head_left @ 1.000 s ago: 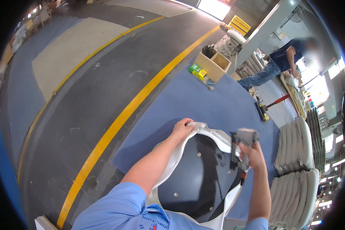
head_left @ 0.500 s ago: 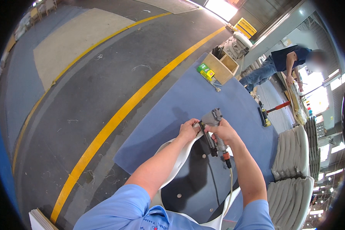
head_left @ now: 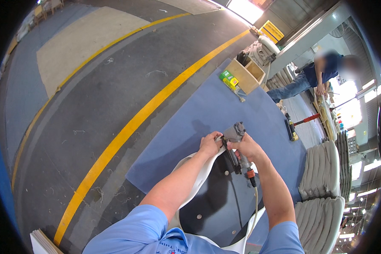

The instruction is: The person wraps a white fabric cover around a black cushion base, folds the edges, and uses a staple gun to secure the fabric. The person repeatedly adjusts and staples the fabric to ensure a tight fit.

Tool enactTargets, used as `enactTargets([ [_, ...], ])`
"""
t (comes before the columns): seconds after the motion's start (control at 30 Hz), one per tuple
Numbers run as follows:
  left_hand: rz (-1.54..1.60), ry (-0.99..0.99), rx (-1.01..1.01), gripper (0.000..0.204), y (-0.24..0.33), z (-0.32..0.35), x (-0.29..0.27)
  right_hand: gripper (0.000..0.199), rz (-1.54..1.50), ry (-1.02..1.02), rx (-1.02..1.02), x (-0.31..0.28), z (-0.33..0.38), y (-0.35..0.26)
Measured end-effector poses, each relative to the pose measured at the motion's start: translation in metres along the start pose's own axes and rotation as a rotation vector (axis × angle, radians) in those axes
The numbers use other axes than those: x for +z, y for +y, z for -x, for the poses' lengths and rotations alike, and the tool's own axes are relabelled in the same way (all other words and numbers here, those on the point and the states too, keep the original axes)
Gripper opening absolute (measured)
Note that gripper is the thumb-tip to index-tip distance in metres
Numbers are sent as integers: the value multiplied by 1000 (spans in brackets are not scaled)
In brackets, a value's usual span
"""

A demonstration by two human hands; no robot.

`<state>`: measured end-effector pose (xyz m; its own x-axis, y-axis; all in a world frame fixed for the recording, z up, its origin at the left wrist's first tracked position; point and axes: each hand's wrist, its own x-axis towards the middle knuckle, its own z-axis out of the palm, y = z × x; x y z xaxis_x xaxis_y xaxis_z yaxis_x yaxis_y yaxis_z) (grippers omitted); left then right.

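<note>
My right hand (head_left: pixel 249 148) is wrapped round the handle of a grey air staple gun (head_left: pixel 233 132), whose nose is close to my left hand. An orange fitting (head_left: pixel 251 174) joins the gun to a pale air hose (head_left: pixel 255 207) that runs down toward me. My left hand (head_left: pixel 210 144) is closed on the edge of a white cover (head_left: pixel 195 183) beside the gun's nose. That cover lies along the rim of a dark, rounded panel (head_left: pixel 203 194) with several small round spots. My fingertips and the exact contact under the nose are partly hidden.
The panel rests on a blue-topped table (head_left: pixel 173 148). At its far end are a wooden box (head_left: pixel 245 75) and a green-yellow carton (head_left: pixel 228 79). Another tool (head_left: pixel 291 128) lies at the right. Stacked grey-white cushions (head_left: pixel 319 169) stand right, with another person (head_left: pixel 315 74) beyond.
My hands, the staple gun and the white cover look nearly still, with only a slight shift of the view. The other person's upper body and arm have moved a little.
</note>
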<state>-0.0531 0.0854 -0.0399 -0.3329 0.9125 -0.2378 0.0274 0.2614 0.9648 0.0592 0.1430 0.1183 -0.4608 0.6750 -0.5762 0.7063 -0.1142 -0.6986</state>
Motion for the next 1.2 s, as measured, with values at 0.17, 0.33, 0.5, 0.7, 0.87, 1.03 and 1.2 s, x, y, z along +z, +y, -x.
enactTargets([
  [0.17, -41, 3, 8, 34, -3, -1, 2, 29, -5, 3, 61, 1, -3, 4],
  [0.33, -65, 26, 30, 37, -6, -6, -1, 30, 32, 77, 39, 14, 1, -5],
  [0.5, 3, -41, 51, 34, -3, -7, -1, 40, 74, 154, 4, 17, 28, -3],
  [0.7, -66, -39, 16, 41, -4, -9, -4, 47, -173, 443, -126, 6, 157, 48],
  [0.87, -143, -42, 23, 57, 6, -6, -11, 38, -280, 685, 43, -31, 267, 143],
  [1.03, -236, -194, -14, 62, 18, 28, -57, 31, -548, 885, 302, -49, 331, 270],
  [1.2, -329, -298, -149, 49, -6, 118, -131, 35, -912, 890, 436, -41, 353, 373],
])
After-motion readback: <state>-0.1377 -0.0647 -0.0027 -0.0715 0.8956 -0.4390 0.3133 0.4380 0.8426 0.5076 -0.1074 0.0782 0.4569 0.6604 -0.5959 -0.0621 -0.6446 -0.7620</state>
